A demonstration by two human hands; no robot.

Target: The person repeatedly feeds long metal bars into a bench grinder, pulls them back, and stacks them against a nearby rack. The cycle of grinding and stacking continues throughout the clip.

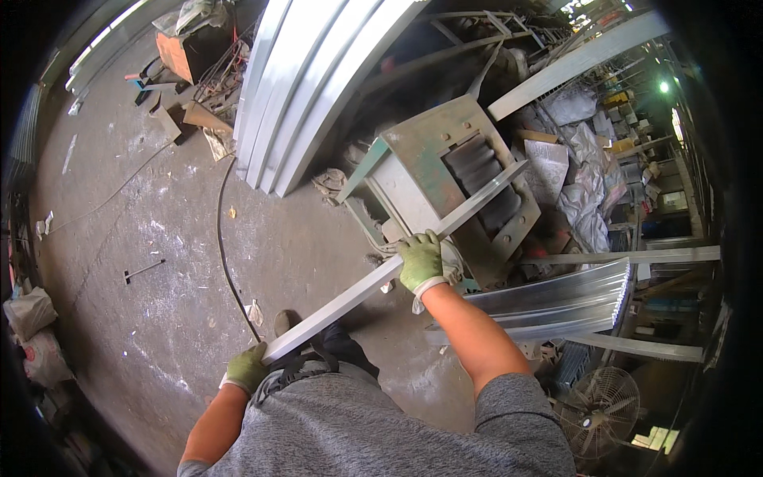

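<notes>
A long, straight, silvery metal bar (334, 308) slants across in front of my body. My left hand (246, 370), in a green glove with a pale cuff, is closed round its near end at my waist. Farther along, my right hand (421, 262), gloved alike, grips the bar from above with its fingers over the top. Beyond that hand, the far end lies across the opening of a worn grey-green machine (429, 155). Inside that opening shows a dark ribbed roller (479, 171); whether the bar touches it I cannot tell.
Long bright metal profiles (306, 87) lean beyond the machine. More ribbed profiles (556, 302) lie at the right, above a round fan (596, 413). A dark cable (220, 230) crosses the concrete floor (119, 270). Plastic sheeting (584, 191) and scrap lie behind the machine.
</notes>
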